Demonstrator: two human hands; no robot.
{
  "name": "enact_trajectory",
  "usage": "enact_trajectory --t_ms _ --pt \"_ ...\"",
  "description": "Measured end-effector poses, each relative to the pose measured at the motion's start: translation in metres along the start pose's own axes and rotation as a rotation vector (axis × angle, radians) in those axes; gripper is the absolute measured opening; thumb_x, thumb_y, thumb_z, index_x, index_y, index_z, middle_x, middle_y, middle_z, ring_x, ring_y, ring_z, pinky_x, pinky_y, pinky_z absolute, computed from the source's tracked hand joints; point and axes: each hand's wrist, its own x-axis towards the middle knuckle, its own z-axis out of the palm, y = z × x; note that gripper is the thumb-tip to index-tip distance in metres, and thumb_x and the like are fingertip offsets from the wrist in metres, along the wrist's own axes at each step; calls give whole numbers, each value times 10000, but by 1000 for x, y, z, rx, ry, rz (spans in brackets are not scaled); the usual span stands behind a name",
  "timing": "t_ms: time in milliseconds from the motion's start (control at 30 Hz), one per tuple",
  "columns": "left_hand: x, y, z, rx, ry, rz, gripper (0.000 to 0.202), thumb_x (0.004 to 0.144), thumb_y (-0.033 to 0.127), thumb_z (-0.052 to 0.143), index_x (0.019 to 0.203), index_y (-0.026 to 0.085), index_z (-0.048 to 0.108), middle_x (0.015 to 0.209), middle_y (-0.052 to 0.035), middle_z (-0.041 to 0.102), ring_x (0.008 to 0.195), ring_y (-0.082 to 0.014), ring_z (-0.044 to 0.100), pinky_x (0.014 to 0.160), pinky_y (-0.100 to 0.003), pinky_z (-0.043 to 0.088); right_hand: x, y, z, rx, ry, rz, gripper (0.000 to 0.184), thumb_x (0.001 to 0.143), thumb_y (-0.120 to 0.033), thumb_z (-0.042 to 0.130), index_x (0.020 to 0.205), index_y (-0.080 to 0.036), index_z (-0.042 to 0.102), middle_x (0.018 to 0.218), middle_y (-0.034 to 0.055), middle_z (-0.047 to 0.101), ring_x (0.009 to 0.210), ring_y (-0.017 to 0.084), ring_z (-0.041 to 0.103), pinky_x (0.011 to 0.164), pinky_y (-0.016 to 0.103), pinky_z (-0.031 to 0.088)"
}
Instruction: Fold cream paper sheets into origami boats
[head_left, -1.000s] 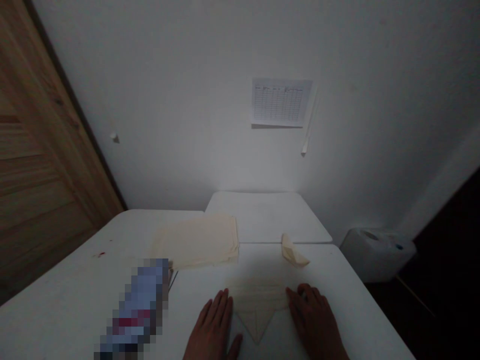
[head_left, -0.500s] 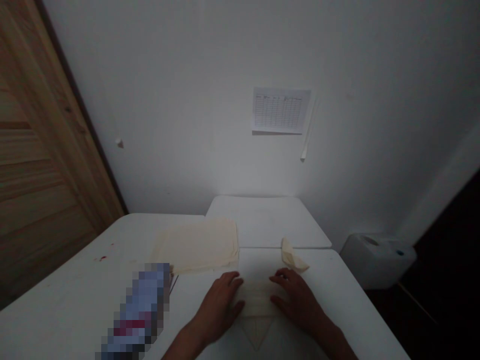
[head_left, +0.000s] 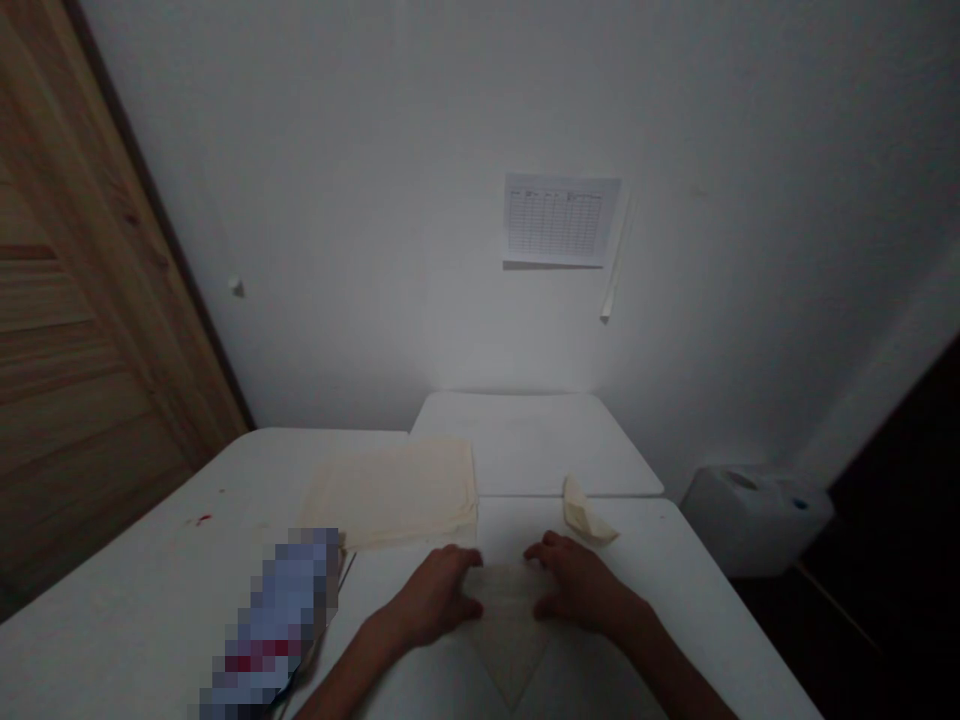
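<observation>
The left hand (head_left: 436, 592) and right hand (head_left: 576, 588) lie palm-down, fingers lightly curled, grips open, against the folded pale cloth (head_left: 510, 625) on the white surface (head_left: 142, 590).

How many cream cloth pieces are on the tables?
3: a flat rectangular piece at the tables' join, a small folded piece right of it, a triangular piece under the left hand and right hand. More may be hidden.

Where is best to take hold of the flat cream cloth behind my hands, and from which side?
Probably the front right corner of the flat cream cloth, from the right with your right hand: that thick folded edge lies free, while the blurred object crowds the front left corner.
</observation>
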Motion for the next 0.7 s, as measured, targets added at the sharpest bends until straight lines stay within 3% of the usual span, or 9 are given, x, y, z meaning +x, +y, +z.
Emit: enact_trajectory --t_ms 100,233,367,567,700 --pt "0 0 3 -22 17 28 287 699 233 655 981 196 623 1005 -39 627 934 -222 562 819 -305 419 3 0 -3 -14 -1 -16 563 568 -361 857 1076 -240 646 973 31 626 938 238 560 797 302 406" --pt "-2 1 9 -60 58 91 118 686 134 601 787 195 592 854 -4 597 817 -178 537 723 -256 407 6 0 -4 -20 0 -38 435 539 -368 877 904 -222 691 955 33 627 933 230 551 782 290 393" --pt "-10 5 13 -102 114 166 210 668 37 530 793 201 567 879 0 582 851 -160 529 738 -235 396 4 -1 -1 0 12 -53 255 588 -323 855 758 -219 696 918 14 644 895 194 571 757 253 390" --pt "-23 9 15 -120 185 211 194 702 22 497 772 201 521 809 10 580 761 -147 530 678 -224 401 -5 -3 4 18 69 -25 100 671 -211 772 721 -208 685 755 -14 669 716 153 598 647 231 380" --pt "-24 6 14 -94 253 227 189 739 20 483 783 200 521 783 9 583 707 -141 529 635 -225 402 -12 -9 0 24 145 -59 96 725 -117 709 728 -208 677 746 -14 664 713 142 597 656 228 390"
